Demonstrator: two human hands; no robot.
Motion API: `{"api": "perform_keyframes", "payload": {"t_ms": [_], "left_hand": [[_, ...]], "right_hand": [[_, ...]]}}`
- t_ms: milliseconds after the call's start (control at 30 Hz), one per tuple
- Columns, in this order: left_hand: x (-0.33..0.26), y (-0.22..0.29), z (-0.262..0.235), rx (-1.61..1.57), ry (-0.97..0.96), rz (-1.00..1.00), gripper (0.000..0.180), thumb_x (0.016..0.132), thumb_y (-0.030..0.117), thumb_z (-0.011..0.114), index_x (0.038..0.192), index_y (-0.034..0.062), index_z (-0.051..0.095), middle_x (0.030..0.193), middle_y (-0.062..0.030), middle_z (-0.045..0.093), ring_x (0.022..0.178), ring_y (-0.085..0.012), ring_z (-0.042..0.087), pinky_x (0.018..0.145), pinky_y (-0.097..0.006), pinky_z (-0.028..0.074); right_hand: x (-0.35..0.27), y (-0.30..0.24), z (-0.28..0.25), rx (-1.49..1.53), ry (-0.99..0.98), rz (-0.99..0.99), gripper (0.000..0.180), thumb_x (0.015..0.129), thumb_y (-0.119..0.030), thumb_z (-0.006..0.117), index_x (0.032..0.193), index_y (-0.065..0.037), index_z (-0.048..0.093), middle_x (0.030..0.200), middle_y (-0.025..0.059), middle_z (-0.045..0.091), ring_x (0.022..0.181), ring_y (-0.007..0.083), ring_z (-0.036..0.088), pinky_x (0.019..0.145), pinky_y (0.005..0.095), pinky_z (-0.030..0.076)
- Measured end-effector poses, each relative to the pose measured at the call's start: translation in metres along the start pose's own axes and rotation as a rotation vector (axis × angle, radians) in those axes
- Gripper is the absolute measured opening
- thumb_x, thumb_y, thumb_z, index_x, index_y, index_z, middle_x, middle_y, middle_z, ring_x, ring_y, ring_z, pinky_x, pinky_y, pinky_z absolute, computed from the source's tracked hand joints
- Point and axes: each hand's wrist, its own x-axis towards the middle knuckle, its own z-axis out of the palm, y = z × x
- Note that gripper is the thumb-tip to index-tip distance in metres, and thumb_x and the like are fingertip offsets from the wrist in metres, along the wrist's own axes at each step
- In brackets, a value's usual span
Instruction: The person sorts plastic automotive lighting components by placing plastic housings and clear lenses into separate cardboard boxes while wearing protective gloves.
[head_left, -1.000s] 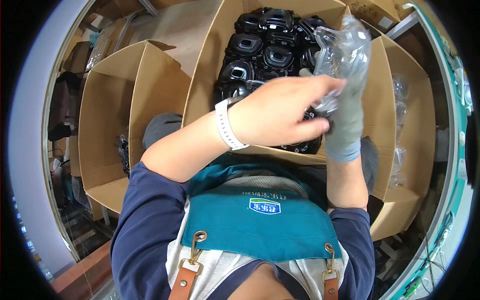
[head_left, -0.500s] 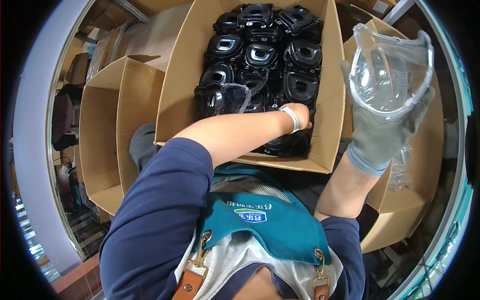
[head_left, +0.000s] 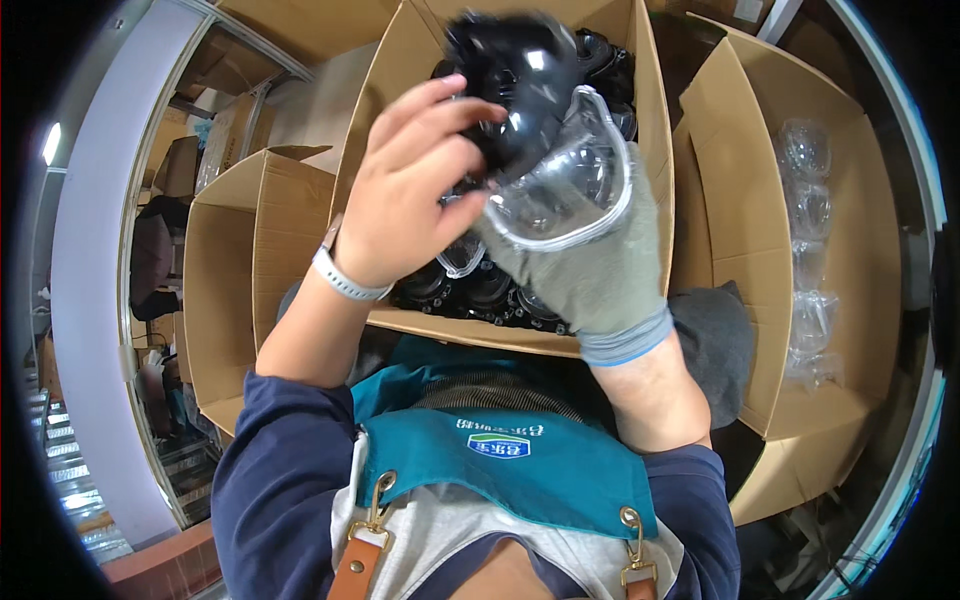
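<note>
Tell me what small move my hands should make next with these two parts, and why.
Probably seat the black part into the clear shell. The left hand holds the black piece right above the shell, which the gloved right hand cups open side up, so they are nearly aligned.

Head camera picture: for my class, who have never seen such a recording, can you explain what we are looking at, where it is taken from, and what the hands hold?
The picture comes from a wide fisheye camera worn on a person's head, looking down; that bends straight edges. The bare left hand grips a glossy black moulded part. The gloved right hand holds a clear plastic shell against it. Beneath them an open cardboard box holds more black parts. A box on the right holds clear shells.
</note>
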Motion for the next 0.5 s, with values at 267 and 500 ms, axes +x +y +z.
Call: {"api": "perform_keyframes", "payload": {"t_ms": [267, 500], "left_hand": [[-0.041, -0.004, 0.001, -0.821, 0.277, -0.435, 0.068, 0.087, 0.056, 0.051, 0.135, 0.0085, 0.046, 0.152, -0.0129, 0.031, 0.138, -0.0277, 0.03, 0.109, -0.047, 0.025], [-0.029, 0.031, 0.011, -2.244, 0.27, -1.0, 0.074, 0.093, 0.067, 0.033, 0.132, 0.0073, 0.052, 0.121, -0.0102, 0.063, 0.108, -0.0253, 0.062, 0.095, -0.041, 0.049]], "right_hand": [[0.01, 0.015, 0.005, -0.874, -0.353, -0.701, 0.064, 0.089, -0.028, 0.064, 0.141, -0.005, 0.034, 0.138, 0.0119, 0.046, 0.122, 0.0216, 0.052, 0.098, 0.0354, 0.046], [0.008, 0.027, -0.005, -1.499, -0.542, -1.19, 0.088, 0.069, -0.031, 0.081, 0.139, -0.001, 0.038, 0.135, 0.0241, 0.039, 0.12, 0.0432, 0.044, 0.104, 0.0501, 0.033]]}}
